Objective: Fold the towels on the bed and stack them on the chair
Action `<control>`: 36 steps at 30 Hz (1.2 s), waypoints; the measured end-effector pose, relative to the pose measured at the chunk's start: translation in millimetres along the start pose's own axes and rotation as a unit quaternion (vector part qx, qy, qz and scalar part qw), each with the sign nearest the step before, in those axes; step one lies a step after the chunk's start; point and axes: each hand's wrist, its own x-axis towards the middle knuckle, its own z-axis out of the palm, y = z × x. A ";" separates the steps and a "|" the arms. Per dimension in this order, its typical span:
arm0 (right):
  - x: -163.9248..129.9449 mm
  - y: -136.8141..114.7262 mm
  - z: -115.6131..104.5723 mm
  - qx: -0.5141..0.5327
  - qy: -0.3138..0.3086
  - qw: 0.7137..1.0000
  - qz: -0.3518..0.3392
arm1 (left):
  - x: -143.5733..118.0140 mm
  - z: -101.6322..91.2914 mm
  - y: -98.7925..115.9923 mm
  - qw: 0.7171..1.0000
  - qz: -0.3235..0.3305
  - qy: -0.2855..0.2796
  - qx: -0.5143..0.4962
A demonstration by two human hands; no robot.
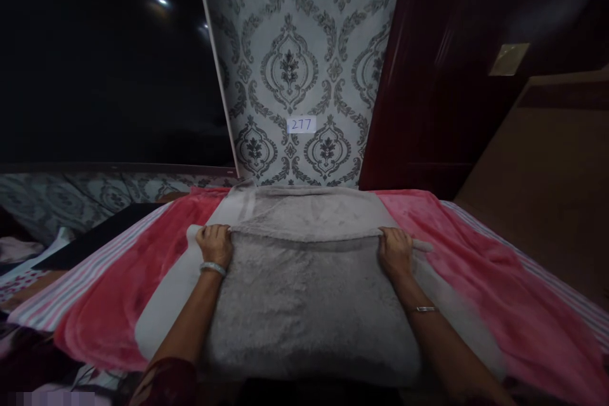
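Observation:
A plush grey blanket (304,304) lies spread in front of me, its fold edge running across between my two hands. My left hand (215,246) is closed on the left end of that edge, knuckles up. At the right end, my right hand (396,250) grips the same edge, fingers curled over it. Beyond the edge, a lighter grey part of cloth (314,209) reaches toward the wall. Under the grey cloth lies a pale whitish layer (166,317), and below that a red-pink blanket (109,304).
A striped cloth (90,266) shows under the red-pink blanket. At the back stands a patterned wall (290,63) with a paper label (301,124) reading 277. A large dark screen (104,63) is at left; a dark red glossy panel (428,76) and a brown board (547,203) are at right.

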 end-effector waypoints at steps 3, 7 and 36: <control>0.6 -1.4 -1.0 0.000 0.016 1.000 0.007 | -1.3 -1.2 0.4 1.000 -0.005 0.018 0.012; 0.4 -2.3 -0.6 -0.009 -0.028 0.999 0.022 | -0.4 -0.3 2.6 0.999 0.011 -0.005 0.034; -62.5 37.0 -56.4 0.025 -0.090 0.995 -0.044 | -36.2 -86.2 -14.7 0.966 0.116 -0.221 0.068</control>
